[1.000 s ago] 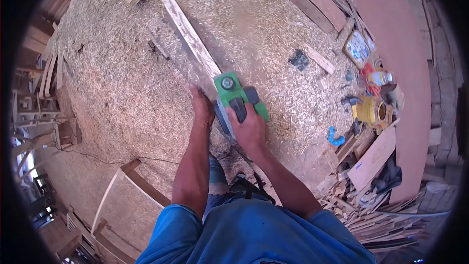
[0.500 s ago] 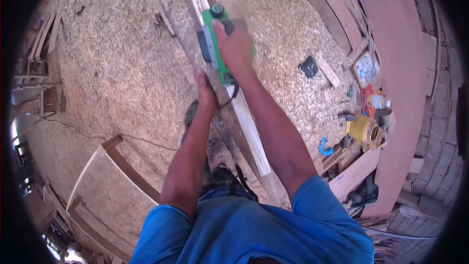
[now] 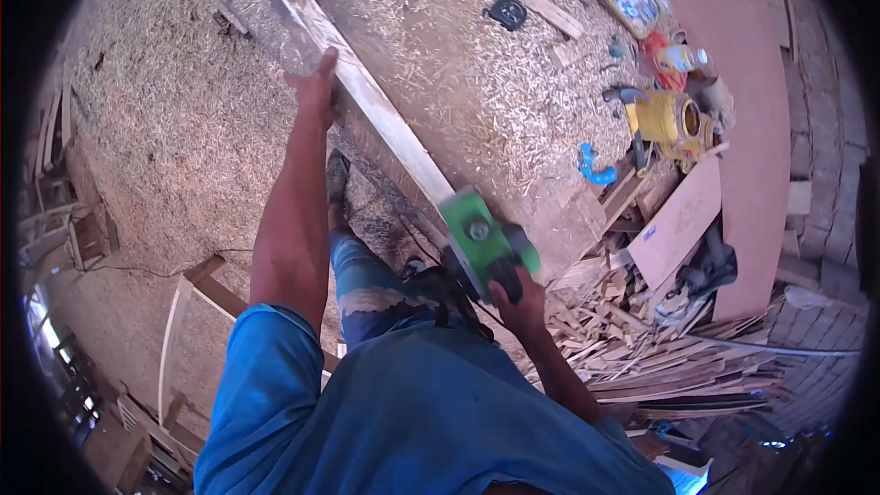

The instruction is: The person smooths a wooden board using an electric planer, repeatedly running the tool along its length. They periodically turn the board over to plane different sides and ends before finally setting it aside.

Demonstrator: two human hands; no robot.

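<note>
A long, pale wooden board (image 3: 390, 124) runs diagonally from the upper left down toward my body. On its near end sits a green electric planer (image 3: 481, 243), slightly blurred, with a round knob on top. My right hand (image 3: 519, 302) is closed around the planer's dark rear handle, close to my waist. Farther up the board, my left hand (image 3: 314, 96) grips its left edge, one digit against the side near the top; its other fingers are partly hidden. A dark cord trails from beside the planer.
Wood shavings cover the ground. To the right lie a yellow power tool body (image 3: 665, 116), a blue pipe piece (image 3: 596, 165), a bottle (image 3: 683, 58), a black object (image 3: 506, 11) and a wide reddish panel (image 3: 747, 174). Scrap wood (image 3: 632, 330) is heaped at lower right; a wooden frame (image 3: 174, 339) stands lower left.
My right hand has drawn the planer back along the board toward my body. My left hand has shifted from near the planer to farther up the board. The view has turned.
</note>
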